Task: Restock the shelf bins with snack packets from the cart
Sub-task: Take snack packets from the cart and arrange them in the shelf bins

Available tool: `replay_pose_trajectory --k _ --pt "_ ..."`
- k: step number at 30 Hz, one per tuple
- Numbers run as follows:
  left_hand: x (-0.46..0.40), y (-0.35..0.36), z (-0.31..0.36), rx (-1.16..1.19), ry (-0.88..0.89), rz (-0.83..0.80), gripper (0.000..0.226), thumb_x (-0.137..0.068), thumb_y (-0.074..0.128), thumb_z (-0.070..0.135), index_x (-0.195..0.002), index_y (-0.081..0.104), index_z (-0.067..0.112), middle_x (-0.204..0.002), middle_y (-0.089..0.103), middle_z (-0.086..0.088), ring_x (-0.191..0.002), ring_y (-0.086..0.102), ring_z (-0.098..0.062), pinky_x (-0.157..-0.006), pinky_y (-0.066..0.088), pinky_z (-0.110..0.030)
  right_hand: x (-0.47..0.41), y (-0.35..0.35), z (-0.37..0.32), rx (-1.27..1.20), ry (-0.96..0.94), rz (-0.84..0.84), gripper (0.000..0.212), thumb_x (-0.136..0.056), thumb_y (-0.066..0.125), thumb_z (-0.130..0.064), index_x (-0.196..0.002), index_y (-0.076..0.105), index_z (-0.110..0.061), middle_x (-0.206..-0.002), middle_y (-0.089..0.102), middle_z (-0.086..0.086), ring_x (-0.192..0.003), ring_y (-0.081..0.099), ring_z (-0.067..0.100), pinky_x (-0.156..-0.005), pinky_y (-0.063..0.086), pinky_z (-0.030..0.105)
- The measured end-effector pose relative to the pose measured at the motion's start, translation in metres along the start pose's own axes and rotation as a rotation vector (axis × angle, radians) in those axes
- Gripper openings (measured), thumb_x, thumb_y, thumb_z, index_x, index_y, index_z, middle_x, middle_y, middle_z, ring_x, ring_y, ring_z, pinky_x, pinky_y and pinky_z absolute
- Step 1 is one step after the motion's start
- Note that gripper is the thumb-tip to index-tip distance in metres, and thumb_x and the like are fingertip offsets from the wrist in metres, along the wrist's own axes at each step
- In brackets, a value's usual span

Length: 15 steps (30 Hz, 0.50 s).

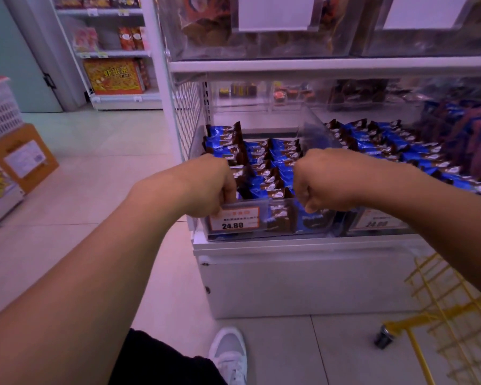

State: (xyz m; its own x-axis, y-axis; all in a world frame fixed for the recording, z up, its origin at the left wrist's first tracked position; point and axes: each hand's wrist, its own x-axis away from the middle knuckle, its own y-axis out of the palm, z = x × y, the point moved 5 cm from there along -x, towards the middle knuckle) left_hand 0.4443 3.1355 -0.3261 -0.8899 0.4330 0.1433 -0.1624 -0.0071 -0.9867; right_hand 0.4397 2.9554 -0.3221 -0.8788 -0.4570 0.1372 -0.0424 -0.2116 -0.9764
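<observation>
Left hand (206, 184), right hand (321, 182) both gripping clear bin (278, 218) front rim; price tag (234, 219) reads 24.80.

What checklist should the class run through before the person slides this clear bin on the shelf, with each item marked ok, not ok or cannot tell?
1. Left hand grips the front rim of the clear bin: ok.
2. Right hand grips the same rim: ok.
3. Snack packets sit below the rim: ok.
4. Price label remains readable: ok.
5. Yellow cart holds more packets: cannot tell.
</observation>
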Motion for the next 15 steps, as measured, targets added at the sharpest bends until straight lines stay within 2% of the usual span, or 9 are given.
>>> replay_pose_trajectory --k 4,7,9,11,13,15 --pt "0.000 0.001 0.005 -0.018 -0.003 -0.049 0.022 -0.084 0.074 0.010 -0.088 0.068 0.031 -0.086 0.060 0.012 -0.094 0.064 -0.014 -0.089 0.056 -0.034 0.007 0.008 0.001 -0.048 -0.024 0.030 0.015 -0.080 0.079 -0.031 -0.069 0.068 -0.031 -0.070 0.059 -0.018 -0.075 0.062 0.008 -0.066 0.051 0.029" --pt "0.003 0.000 0.003 -0.042 -0.023 -0.108 0.027 -0.084 0.073 0.011 -0.082 0.061 0.035 -0.079 0.055 0.018 -0.089 0.061 -0.012 -0.082 0.054 -0.029 0.009 0.011 -0.003 -0.057 -0.071 0.067 0.008 -0.082 0.077 -0.032 -0.077 0.071 -0.029 -0.074 0.064 -0.015 -0.073 0.061 0.007 -0.063 0.046 0.027" --pt "0.005 0.001 0.004 -0.056 -0.028 -0.122 0.025 -0.085 0.072 0.011 -0.084 0.062 0.035 -0.082 0.057 0.016 -0.087 0.058 -0.011 -0.078 0.050 -0.026 0.010 0.012 -0.003 -0.050 -0.086 0.080 0.008 -0.083 0.076 -0.034 -0.079 0.071 -0.030 -0.076 0.064 -0.014 -0.076 0.061 0.009 -0.061 0.042 0.025" --pt "0.006 0.001 0.004 -0.063 -0.044 -0.113 0.023 -0.085 0.071 0.011 -0.094 0.066 0.032 -0.090 0.061 0.012 -0.090 0.060 -0.012 -0.081 0.052 -0.028 0.010 0.014 0.000 -0.070 -0.078 0.059 0.011 -0.087 0.071 -0.039 -0.079 0.069 -0.030 -0.076 0.063 -0.014 -0.081 0.061 0.011 -0.057 0.036 0.023" --pt "0.007 0.003 0.004 -0.056 -0.073 -0.117 0.022 -0.085 0.072 0.014 -0.101 0.067 0.028 -0.098 0.065 0.008 -0.094 0.061 -0.013 -0.087 0.054 -0.031 0.009 0.014 0.001 -0.150 -0.083 0.017 0.016 -0.091 0.065 -0.044 -0.085 0.069 -0.030 -0.082 0.064 -0.013 -0.085 0.061 0.011 -0.061 0.045 0.029" --pt "0.008 0.005 0.005 -0.035 -0.083 -0.106 0.023 -0.083 0.075 0.021 -0.105 0.069 0.024 -0.101 0.067 0.006 -0.094 0.062 -0.013 -0.087 0.055 -0.032 0.006 0.012 -0.003 -0.307 -0.100 0.010 0.020 -0.093 0.064 -0.044 -0.098 0.073 -0.027 -0.091 0.069 -0.012 -0.087 0.063 0.008 -0.077 0.054 0.036"
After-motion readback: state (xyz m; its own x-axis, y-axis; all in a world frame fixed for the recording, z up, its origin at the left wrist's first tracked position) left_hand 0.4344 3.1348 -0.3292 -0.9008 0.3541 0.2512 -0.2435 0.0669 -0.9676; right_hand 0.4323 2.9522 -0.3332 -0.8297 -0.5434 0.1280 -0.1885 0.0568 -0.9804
